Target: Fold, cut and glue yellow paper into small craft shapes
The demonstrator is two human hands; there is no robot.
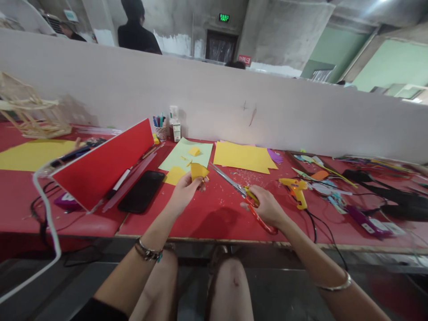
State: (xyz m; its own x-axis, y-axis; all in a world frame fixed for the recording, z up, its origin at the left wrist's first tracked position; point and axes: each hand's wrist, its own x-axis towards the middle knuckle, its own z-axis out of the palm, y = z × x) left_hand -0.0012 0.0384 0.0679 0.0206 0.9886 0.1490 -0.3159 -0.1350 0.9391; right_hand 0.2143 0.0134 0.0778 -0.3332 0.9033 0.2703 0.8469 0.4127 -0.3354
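Between the thumb and fingers of my left hand [188, 191] is a small piece of yellow paper [198, 171], held up over the red table. My right hand [267, 205] grips the handles of a pair of scissors [234, 183] with red and yellow grips. The blades point up and left, toward the paper but apart from it. Behind my left hand lies a pale green sheet [179, 151] with yellow scraps [194, 151] on it. Another yellow piece [174, 175] rests at its near edge. Larger yellow sheets [244, 157] are stacked to the right of it.
A red board [110, 165] leans at the left, with a black phone [141, 191] beside it. At the right stand a yellow glue gun [296, 189] with a cord and a purple power strip [368, 223]. A pen cup [161, 131] and bottle stand by the white partition [207, 93].
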